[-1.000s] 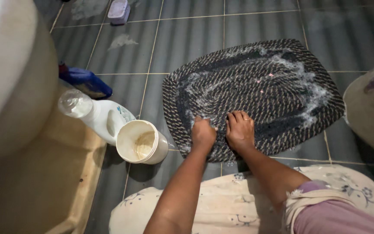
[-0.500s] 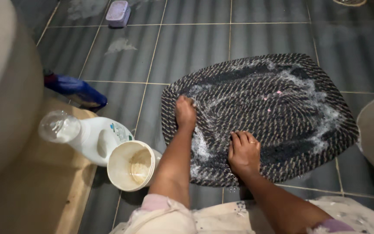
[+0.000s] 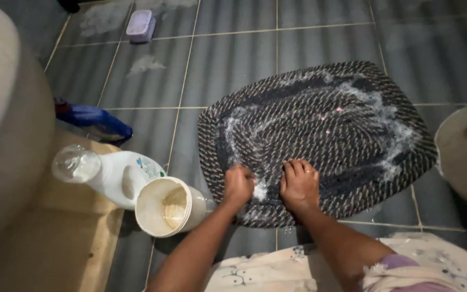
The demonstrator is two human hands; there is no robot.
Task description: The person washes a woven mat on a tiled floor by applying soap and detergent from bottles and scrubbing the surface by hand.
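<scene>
L hand (image 3: 238, 185) clenched in a fist on near edge of soapy braided mat (image 3: 320, 135), gripping nothing visible. R hand (image 3: 299, 184) flat, fingers open, pressing mat beside it. Cream tub (image 3: 166, 207) & white detergent bottle (image 3: 109, 174) lie just left.

A white detergent bottle (image 3: 117, 176) (clear cap, colourful label) lies beside a blue pouch (image 3: 94, 120).

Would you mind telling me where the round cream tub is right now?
In the head view, the cream tub lies tipped on its side on the grey tiled floor, lower left, between the white detergent bottle and the left hand at the braided mat.
</scene>
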